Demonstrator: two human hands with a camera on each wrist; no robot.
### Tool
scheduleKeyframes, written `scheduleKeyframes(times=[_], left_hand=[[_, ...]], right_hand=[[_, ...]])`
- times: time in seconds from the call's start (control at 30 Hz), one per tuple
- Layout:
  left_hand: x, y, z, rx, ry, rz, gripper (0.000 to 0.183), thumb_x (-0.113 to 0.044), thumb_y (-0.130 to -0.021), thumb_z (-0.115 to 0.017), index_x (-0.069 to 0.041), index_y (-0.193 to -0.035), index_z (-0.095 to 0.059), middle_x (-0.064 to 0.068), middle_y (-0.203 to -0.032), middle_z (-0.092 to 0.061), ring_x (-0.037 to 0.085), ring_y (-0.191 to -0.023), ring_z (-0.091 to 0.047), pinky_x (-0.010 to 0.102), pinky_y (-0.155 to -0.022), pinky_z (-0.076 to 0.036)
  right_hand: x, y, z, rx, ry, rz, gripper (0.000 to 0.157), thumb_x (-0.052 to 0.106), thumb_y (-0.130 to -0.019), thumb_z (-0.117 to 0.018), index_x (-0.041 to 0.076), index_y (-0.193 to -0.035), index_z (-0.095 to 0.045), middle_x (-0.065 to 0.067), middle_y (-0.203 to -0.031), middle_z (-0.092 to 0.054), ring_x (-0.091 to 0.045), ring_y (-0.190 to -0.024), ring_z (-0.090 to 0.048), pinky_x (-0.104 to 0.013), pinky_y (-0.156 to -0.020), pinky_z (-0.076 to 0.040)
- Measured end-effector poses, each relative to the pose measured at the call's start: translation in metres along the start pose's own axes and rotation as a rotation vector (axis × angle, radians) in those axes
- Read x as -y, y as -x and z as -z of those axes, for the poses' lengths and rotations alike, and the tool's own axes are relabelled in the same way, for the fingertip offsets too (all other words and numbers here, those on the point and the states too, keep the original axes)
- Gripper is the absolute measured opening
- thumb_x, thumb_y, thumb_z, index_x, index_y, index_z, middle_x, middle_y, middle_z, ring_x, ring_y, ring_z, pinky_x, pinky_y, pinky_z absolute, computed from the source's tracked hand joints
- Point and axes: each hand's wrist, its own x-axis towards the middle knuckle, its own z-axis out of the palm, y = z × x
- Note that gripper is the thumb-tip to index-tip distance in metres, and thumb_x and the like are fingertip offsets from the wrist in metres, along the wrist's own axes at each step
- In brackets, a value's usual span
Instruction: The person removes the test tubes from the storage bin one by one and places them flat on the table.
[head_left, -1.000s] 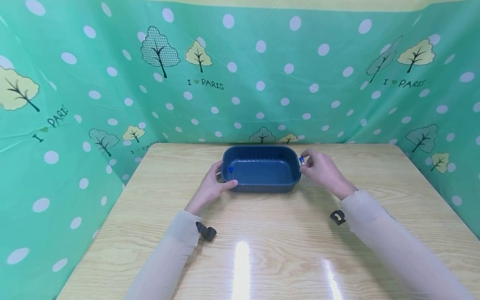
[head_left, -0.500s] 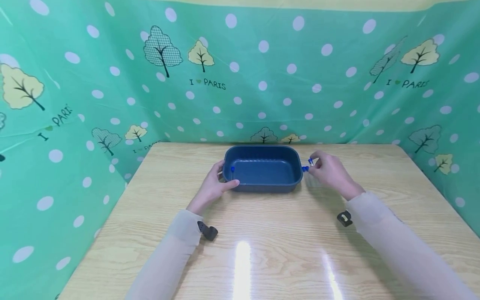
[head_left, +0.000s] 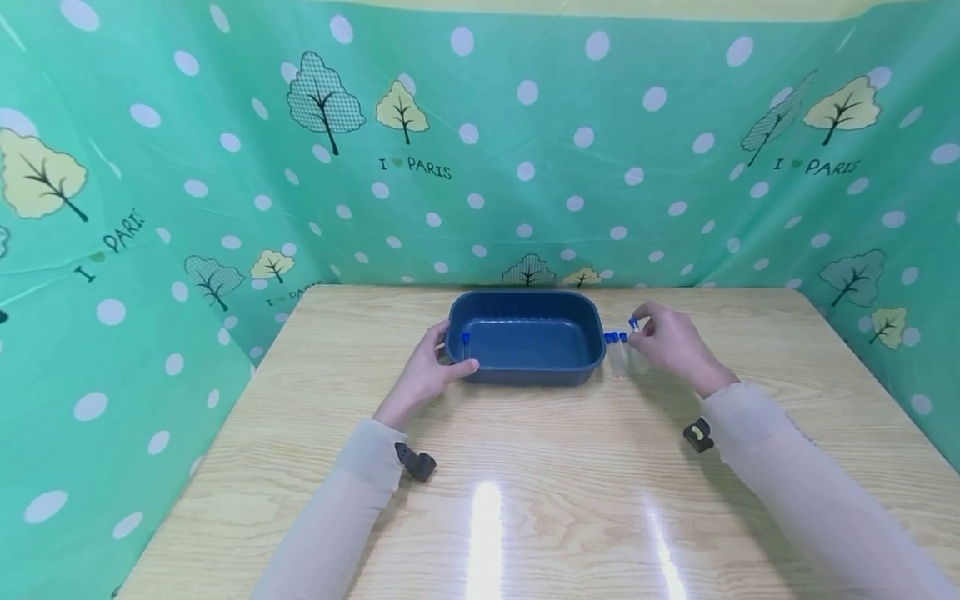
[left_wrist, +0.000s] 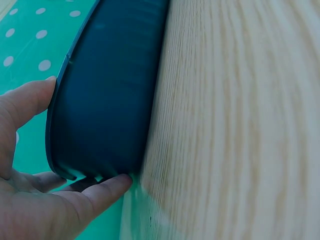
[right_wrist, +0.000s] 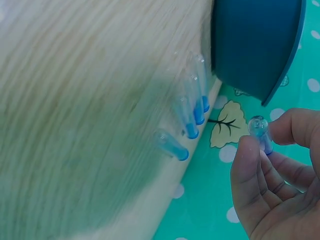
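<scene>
A dark blue plastic basin (head_left: 525, 377) sits toward the back of the table. My left hand (head_left: 422, 375) grips its left end, thumb over the front rim and fingers against the end wall. Inside the basin, near that thumb, is a clear tube with a blue cap (head_left: 466, 338). To the right of the basin, my right hand (head_left: 675, 342) pinches another blue-capped clear tube (right_wrist: 259, 131) between thumb and fingers, raised off the table. Several similar tubes (right_wrist: 186, 117) lie on the wood side by side, one of them set a little apart at an angle.
A light wood-grain table (head_left: 555, 467) carries everything, its back edge just behind the basin. Green polka-dot cloth with printed trees (head_left: 480, 150) hangs behind and at both sides. Black wrist-camera mounts (head_left: 415, 462) stick out from both sleeves.
My right hand has moved to the right, away from the basin, still pinching a tube. More blue caps now show beside the basin. My left hand keeps its grip on the basin.
</scene>
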Motion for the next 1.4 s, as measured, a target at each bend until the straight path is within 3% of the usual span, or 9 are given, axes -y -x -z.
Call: scheduleKeyframes(times=[0.4,0.83,1.4], left_hand=[[0.0,0.0,0.0,-0.003,-0.008,0.001,0.089,-0.024,-0.078,-0.079,-0.011,-0.149,-0.027,0.014,-0.147,-0.036,0.036,-0.133,-0.037,0.047,-0.107,-0.035],[0.001,0.0,0.0,-0.005,-0.004,0.001,0.09,-0.027,-0.078,-0.08,-0.011,-0.149,-0.028,0.013,-0.147,-0.037,0.035,-0.133,-0.038,0.047,-0.107,-0.035],[0.001,0.0,0.0,-0.005,-0.014,0.008,0.089,-0.027,-0.078,-0.079,-0.013,-0.149,-0.028,0.012,-0.146,-0.037,0.034,-0.132,-0.039,0.046,-0.106,-0.037]], right_hand=[[-0.015,-0.002,0.004,0.017,0.019,-0.057,0.042,0.016,-0.093,-0.057,-0.005,-0.128,-0.047,-0.023,-0.099,-0.06,-0.025,-0.074,-0.06,-0.032,-0.057,-0.051],[-0.032,-0.001,0.007,0.009,0.033,-0.054,0.043,0.015,-0.091,-0.056,-0.006,-0.127,-0.047,-0.025,-0.101,-0.06,-0.03,-0.079,-0.06,-0.036,-0.061,-0.051],[-0.048,-0.004,0.005,0.039,0.055,-0.071,0.042,0.016,-0.091,-0.056,-0.008,-0.125,-0.047,-0.025,-0.098,-0.061,-0.026,-0.074,-0.06,-0.035,-0.06,-0.051]])
